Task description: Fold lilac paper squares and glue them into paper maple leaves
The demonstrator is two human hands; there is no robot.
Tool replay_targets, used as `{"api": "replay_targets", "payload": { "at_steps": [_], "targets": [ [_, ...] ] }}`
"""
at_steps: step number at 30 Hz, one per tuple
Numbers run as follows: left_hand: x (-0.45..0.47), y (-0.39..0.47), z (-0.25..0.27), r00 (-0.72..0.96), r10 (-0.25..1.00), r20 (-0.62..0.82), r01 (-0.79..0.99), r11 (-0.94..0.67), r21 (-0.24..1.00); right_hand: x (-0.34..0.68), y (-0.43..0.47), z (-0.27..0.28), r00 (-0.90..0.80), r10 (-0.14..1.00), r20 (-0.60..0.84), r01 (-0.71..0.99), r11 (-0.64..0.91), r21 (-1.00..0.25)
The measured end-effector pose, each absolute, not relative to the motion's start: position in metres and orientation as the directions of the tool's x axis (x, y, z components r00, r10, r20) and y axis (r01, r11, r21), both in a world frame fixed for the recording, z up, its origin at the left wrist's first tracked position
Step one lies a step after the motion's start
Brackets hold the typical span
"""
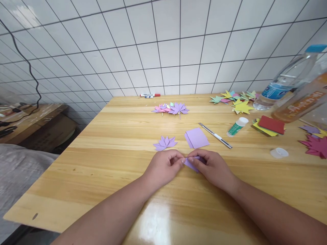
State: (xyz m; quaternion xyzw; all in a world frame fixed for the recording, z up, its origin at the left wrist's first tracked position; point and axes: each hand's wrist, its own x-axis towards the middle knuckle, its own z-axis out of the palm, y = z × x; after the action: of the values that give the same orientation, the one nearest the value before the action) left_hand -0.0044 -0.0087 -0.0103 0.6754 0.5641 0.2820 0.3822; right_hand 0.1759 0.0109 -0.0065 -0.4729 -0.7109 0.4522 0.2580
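Note:
Between my two hands is a small folded piece of purple paper [190, 164], held just above or on the table. My left hand [165, 166] pinches its left corner between thumb and forefinger. My right hand [211, 166] grips the other side, thumb on top, and covers part of the paper. Just beyond my hands lies a stack of purple paper squares [196, 137]. To its left is a purple folded-paper leaf [165, 143] with several points. A utility knife [216, 135] rests slantwise to the right of the stack.
A glue stick [237, 127] lies uncapped-looking near its clear cap [279, 152]. Red and yellow paper [271, 125] is stacked at right. Finished paper leaves [178, 108] lie at the back, more [241, 106] farther right. Bottles [283, 86] stand back right; markers [150, 95] lie by the tiled wall.

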Motion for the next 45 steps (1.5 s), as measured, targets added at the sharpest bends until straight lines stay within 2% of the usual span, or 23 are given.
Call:
{"api": "replay_targets", "payload": {
  "at_steps": [17,24,34,40,45],
  "targets": [
    [-0.0026,-0.0113,-0.0057,0.235,0.972,-0.02,0.64,-0.139,0.755,0.1761,0.0109,-0.0103,-0.393,0.92,-0.003,0.501,0.211,-0.839],
    [-0.0003,-0.0124,-0.0037,0.284,0.959,0.018,0.654,-0.207,0.727,0.1761,0.0104,-0.0094,-0.41,0.912,0.009,0.464,0.217,-0.859],
    [-0.0066,-0.0108,-0.0028,0.244,0.969,0.033,0.69,-0.198,0.696,0.1761,0.0096,-0.0111,-0.449,0.893,-0.013,0.431,0.204,-0.879],
    [-0.0064,-0.0092,-0.0041,0.228,0.974,0.005,0.658,-0.158,0.736,0.1785,0.0112,-0.0107,-0.491,0.87,-0.05,0.374,0.159,-0.914],
    [-0.0066,-0.0067,-0.0068,0.135,0.991,0.013,0.555,-0.086,0.827,0.1782,0.0142,-0.0107,-0.412,0.91,-0.04,0.385,0.134,-0.913]
  ]
}}
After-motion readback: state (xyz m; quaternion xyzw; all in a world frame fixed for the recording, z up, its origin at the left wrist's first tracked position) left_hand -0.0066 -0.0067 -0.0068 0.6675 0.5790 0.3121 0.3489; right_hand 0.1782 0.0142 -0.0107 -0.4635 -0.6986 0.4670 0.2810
